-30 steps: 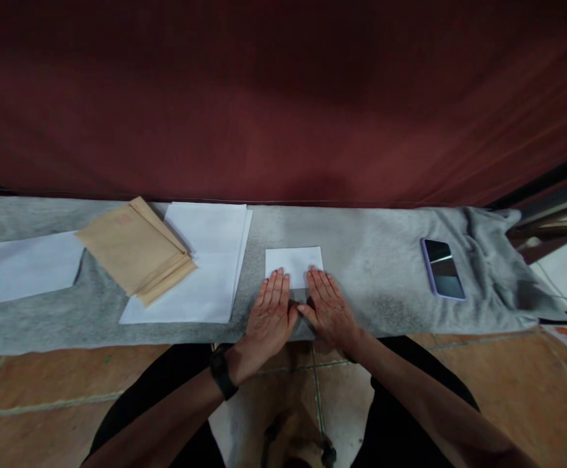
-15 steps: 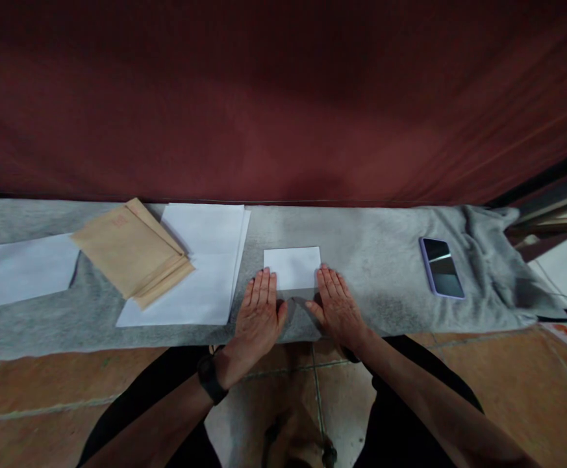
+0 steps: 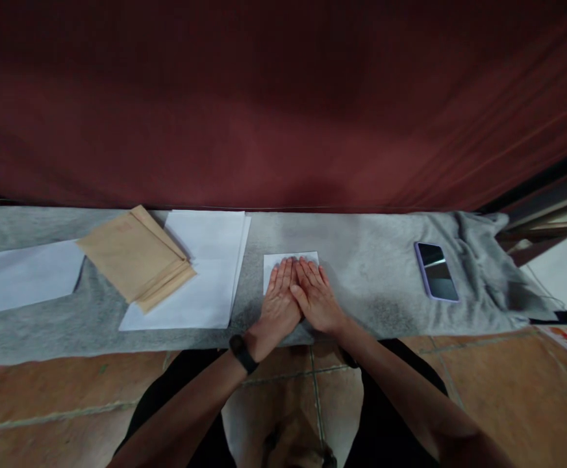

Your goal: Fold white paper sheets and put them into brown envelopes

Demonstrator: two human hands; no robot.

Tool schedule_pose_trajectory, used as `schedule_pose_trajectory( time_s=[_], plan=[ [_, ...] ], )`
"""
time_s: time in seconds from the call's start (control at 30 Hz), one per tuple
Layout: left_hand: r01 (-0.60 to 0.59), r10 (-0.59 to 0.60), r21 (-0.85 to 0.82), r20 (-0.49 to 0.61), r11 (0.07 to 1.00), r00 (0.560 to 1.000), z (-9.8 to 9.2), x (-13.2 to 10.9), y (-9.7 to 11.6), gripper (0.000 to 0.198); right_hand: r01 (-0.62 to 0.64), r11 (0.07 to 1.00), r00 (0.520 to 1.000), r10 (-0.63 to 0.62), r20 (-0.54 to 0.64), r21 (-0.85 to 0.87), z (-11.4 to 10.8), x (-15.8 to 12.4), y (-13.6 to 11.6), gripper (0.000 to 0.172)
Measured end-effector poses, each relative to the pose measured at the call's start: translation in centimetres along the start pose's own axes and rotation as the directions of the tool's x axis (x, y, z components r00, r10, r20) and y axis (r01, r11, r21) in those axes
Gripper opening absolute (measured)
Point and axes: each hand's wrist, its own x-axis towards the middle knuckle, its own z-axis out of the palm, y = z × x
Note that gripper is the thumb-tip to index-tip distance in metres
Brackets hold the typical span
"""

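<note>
A small white folded-looking paper [image 3: 274, 261] lies on the grey cloth [image 3: 361, 260] in front of me, mostly hidden under my hands. My left hand [image 3: 282, 292] rests flat on its left part, fingers stretched out and pointing away from me. Side by side with it, my right hand [image 3: 316, 296] lies flat on the right part, its thumb crossing onto the left hand. Neither hand grips anything. Only the paper's far edge and corners show past the fingertips.
Left of the hands, brown envelopes [image 3: 132, 257] lie partly over larger white sheets [image 3: 210, 279]. Another white sheet [image 3: 25, 276] is at the far left. A phone [image 3: 436, 272] in a purple case lies to the right. A dark red cloth [image 3: 283, 143] rises behind.
Both hands have moved inward from the paper's two sides and now lie together over it, covering most of it.
</note>
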Motion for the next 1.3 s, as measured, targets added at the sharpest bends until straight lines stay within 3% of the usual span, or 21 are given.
schedule_pose_trajectory(
  time_s=[0.17,0.43,1.3],
  plan=[
    [0.014,-0.014,0.001,0.025,1.000,1.000,0.8,0.7,-0.3,0.078,0.015,1.000,1.000,-0.015,0.013,0.003,0.6,1.1,-0.1,0.066],
    [0.088,-0.092,0.057,0.074,0.994,0.993,0.7,1.5,-1.7,0.066,-0.009,1.000,1.000,0.009,0.002,-0.022,1.4,1.8,0.7,0.068],
    [0.300,-0.297,0.047,-0.064,0.953,0.953,-0.1,0.7,-3.6,0.071,-0.106,0.978,0.981,0.073,-0.181,-0.181,1.7,0.5,4.2,0.073]
  ],
)
